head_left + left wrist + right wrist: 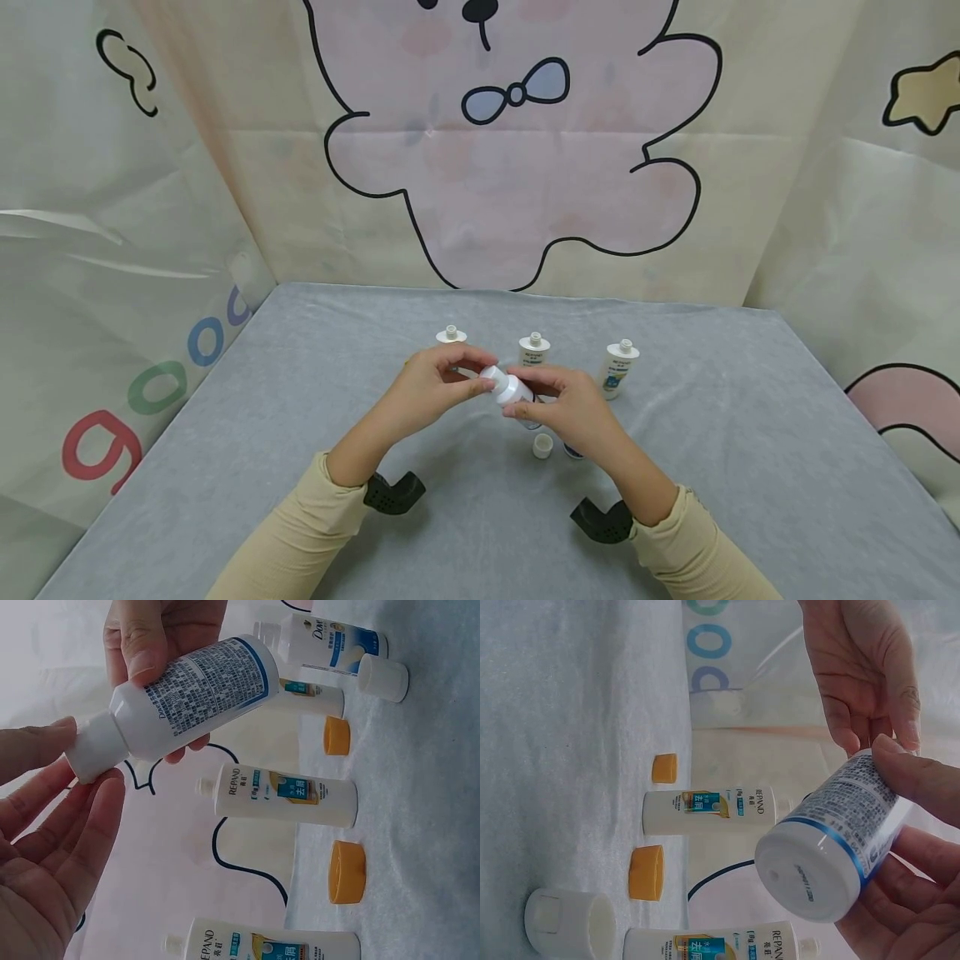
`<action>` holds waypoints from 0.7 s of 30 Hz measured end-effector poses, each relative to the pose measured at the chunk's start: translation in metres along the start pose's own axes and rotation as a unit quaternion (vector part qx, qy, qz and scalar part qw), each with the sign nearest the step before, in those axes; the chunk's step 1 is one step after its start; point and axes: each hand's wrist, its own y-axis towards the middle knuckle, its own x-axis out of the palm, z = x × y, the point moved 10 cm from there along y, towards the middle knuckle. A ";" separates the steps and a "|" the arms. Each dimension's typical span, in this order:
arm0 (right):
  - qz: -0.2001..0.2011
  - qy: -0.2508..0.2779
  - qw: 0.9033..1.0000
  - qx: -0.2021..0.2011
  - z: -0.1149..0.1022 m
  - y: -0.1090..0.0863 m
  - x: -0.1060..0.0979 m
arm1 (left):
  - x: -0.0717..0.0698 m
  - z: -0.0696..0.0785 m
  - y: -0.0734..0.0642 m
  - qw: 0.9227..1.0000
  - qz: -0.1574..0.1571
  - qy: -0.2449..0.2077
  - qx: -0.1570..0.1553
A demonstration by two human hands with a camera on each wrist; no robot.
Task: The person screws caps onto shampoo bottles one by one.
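A white bottle (202, 694) with a blue band and dense printed text is held tilted above the table between both hands. My left hand (429, 390) pinches its white cap (96, 747) between thumb and fingers. Around the bottle's body, the right hand (576, 408) has its thumb on one side and fingers on the other. In the right wrist view the bottle's base (808, 874) faces the camera. Below the hands, a loose white cap (542, 446) stands on the table beside an uncapped Dove bottle (326, 645), which the right hand mostly hides in the head view.
Behind the hands stand three uncapped white REPAND bottles in a row: left (452, 335), middle (534, 347) and right (619, 367). Orange caps (346, 871) lie in front of them. A grey cloth (225, 500) covers the table, and printed curtains (525, 192) surround it.
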 end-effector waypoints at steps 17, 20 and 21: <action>-0.002 0.009 1.000 0.007 0.000 -0.001 0.000 | -0.001 0.002 -0.001 1.000 0.006 0.017 -0.003; -0.002 0.008 1.000 0.011 0.001 0.000 0.000 | 0.000 0.003 -0.002 1.000 -0.002 0.018 0.007; -0.002 0.007 1.000 0.012 0.001 0.000 0.000 | 0.000 0.003 -0.002 1.000 -0.005 0.018 0.007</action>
